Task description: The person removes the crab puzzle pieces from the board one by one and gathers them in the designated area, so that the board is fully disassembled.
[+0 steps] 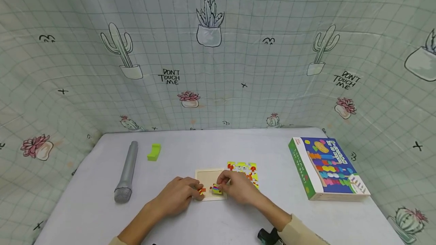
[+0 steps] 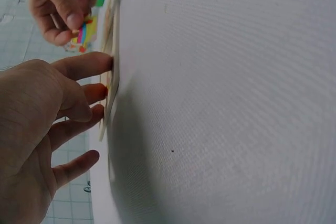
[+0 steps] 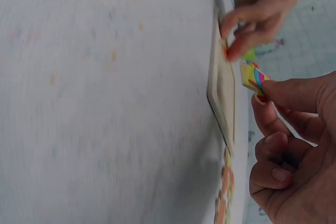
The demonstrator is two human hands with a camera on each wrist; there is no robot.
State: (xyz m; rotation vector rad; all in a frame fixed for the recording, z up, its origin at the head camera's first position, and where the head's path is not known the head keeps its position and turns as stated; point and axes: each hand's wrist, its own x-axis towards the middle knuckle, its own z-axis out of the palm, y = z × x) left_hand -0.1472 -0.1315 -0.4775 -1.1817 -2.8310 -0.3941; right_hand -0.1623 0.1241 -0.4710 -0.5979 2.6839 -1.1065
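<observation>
In the head view a shallow wooden puzzle tray (image 1: 208, 177) lies on the white table. My right hand (image 1: 238, 187) pinches a yellow jigsaw piece (image 1: 216, 189) with coloured stripes between thumb and forefinger, over the tray's right part. The right wrist view shows this piece (image 3: 251, 76) raised off the tray. At the tray's lower left corner, fingertips of my left hand (image 1: 178, 194) rest on an orange-and-yellow jigsaw piece (image 1: 202, 191), partly covering it. Straight, spread fingers of that hand reach the tray's edge (image 2: 116, 40) in the left wrist view.
More jigsaw pieces (image 1: 242, 166) lie right of the tray, partly behind my right hand. A grey microphone (image 1: 126, 173) and a lime-green block (image 1: 154, 152) are at the left. A colourful game box (image 1: 328, 169) lies at the right. Patterned cloth (image 1: 218, 63) hangs behind the table.
</observation>
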